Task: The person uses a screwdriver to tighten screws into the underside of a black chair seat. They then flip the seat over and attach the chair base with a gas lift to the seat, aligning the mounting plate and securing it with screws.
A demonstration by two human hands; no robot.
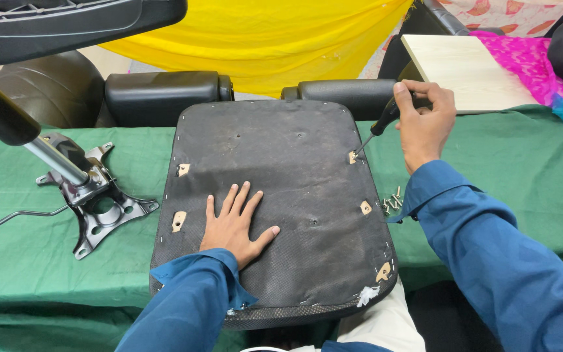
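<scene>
Seat cushion [294,195], turned underside up with its dusty black fabric showing, lies in the middle of the desk [27,261], which is draped in green cloth; its near edge hangs over the desk toward the person. At the far left a metal chair mechanism plate [99,208] rests on the cloth, with a shiny gas cylinder [53,160] rising from it at a tilt and a thin wire lever [8,221] running off toward the left edge. Next comes the left hand [236,225], laid flat with fingers spread on the cushion's underside, its grip open and holding nothing, only pressing on the fabric. Small tan mounting tabs show along the cushion's left and right edges. Behind the cushion two black armrests [164,94] lie side by side. To the right, the right hand [425,120] has its grip closed around the black handle of a screwdriver [379,127], whose thin shaft slants down so that the tip meets the upper right mounting tab [353,157]. Just beside the cushion's right edge a small heap of loose screws [392,202] lies on the cloth. Farther back on the right sits a pale wooden board [457,65].
</scene>
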